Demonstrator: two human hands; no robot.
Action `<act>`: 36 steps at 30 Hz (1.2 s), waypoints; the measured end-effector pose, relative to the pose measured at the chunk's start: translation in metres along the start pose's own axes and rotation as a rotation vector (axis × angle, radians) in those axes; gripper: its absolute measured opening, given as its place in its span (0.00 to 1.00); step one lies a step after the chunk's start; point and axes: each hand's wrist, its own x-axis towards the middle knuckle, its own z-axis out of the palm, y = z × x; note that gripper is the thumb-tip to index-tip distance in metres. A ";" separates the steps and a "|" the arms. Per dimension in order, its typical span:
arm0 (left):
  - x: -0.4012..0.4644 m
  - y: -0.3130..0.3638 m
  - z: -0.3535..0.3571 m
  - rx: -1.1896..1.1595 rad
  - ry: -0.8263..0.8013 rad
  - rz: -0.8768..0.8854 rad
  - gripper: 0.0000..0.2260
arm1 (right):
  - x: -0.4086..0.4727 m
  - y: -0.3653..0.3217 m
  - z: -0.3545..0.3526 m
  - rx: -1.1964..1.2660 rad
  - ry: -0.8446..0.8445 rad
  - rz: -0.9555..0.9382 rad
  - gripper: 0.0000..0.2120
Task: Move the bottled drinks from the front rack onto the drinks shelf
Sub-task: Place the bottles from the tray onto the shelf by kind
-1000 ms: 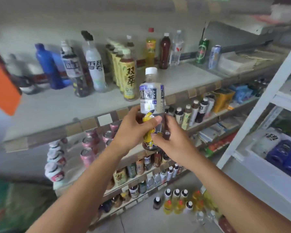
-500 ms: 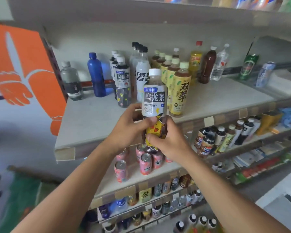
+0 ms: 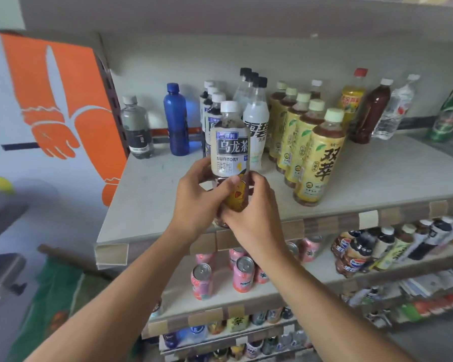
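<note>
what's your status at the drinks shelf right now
Left hand and right hand both grip oolong tea bottle, upright. Over shelf front edge. Matching bottles directly behind.

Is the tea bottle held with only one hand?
No: both the left hand and the right hand grip the lower half of the tea bottle.
</note>
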 end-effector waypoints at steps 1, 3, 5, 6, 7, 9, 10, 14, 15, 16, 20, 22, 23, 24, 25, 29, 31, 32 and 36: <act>0.004 -0.001 0.002 0.009 0.015 0.005 0.19 | 0.006 0.000 0.002 -0.014 0.013 -0.009 0.33; 0.012 -0.004 0.006 0.026 0.036 0.013 0.20 | 0.017 0.001 0.005 -0.029 0.028 -0.012 0.30; 0.020 -0.008 0.009 0.036 0.053 0.023 0.22 | 0.028 0.002 0.008 -0.053 0.035 -0.020 0.28; 0.022 -0.009 0.010 0.037 0.056 0.021 0.23 | 0.032 0.003 0.010 -0.066 0.044 -0.026 0.27; 0.025 -0.010 0.011 0.041 0.060 0.012 0.23 | 0.037 0.004 0.013 -0.071 0.050 -0.027 0.27; 0.032 -0.012 0.010 0.049 0.046 -0.021 0.22 | 0.044 0.009 0.021 -0.055 0.054 -0.013 0.28; 0.035 -0.014 0.008 0.050 0.023 -0.046 0.20 | 0.046 0.012 0.025 -0.052 0.055 -0.010 0.29; 0.045 -0.031 -0.010 0.198 0.062 -0.122 0.10 | 0.052 0.025 0.041 -0.082 0.060 0.016 0.31; 0.046 -0.038 -0.014 0.292 0.127 -0.129 0.09 | 0.054 0.027 0.043 -0.080 0.067 0.027 0.31; 0.047 -0.044 -0.018 0.389 0.178 -0.136 0.08 | 0.056 0.028 0.046 -0.080 0.073 0.034 0.31; 0.048 -0.067 -0.018 0.678 0.180 -0.140 0.08 | 0.064 0.031 0.055 -0.154 0.063 -0.010 0.30; 0.048 -0.071 -0.016 0.747 0.162 -0.130 0.08 | 0.068 0.034 0.059 -0.198 0.053 -0.032 0.29; 0.048 -0.072 -0.016 0.776 0.156 -0.125 0.09 | 0.070 0.035 0.061 -0.211 0.054 -0.035 0.30; 0.048 -0.072 -0.016 0.799 0.148 -0.124 0.09 | 0.071 0.035 0.062 -0.216 0.055 -0.036 0.30; 0.048 -0.073 -0.015 0.818 0.139 -0.124 0.09 | 0.073 0.036 0.063 -0.218 0.056 -0.037 0.31; 0.047 -0.071 -0.014 0.843 0.116 -0.126 0.09 | 0.077 0.037 0.066 -0.226 0.048 -0.022 0.32; 0.047 -0.071 -0.014 0.848 0.113 -0.123 0.09 | 0.080 0.037 0.069 -0.233 0.047 -0.010 0.32; 0.046 -0.071 -0.014 0.849 0.111 -0.124 0.09 | 0.082 0.038 0.070 -0.237 0.048 -0.005 0.32; 0.045 -0.071 -0.015 0.846 0.107 -0.119 0.09 | 0.086 0.040 0.073 -0.243 0.052 -0.003 0.32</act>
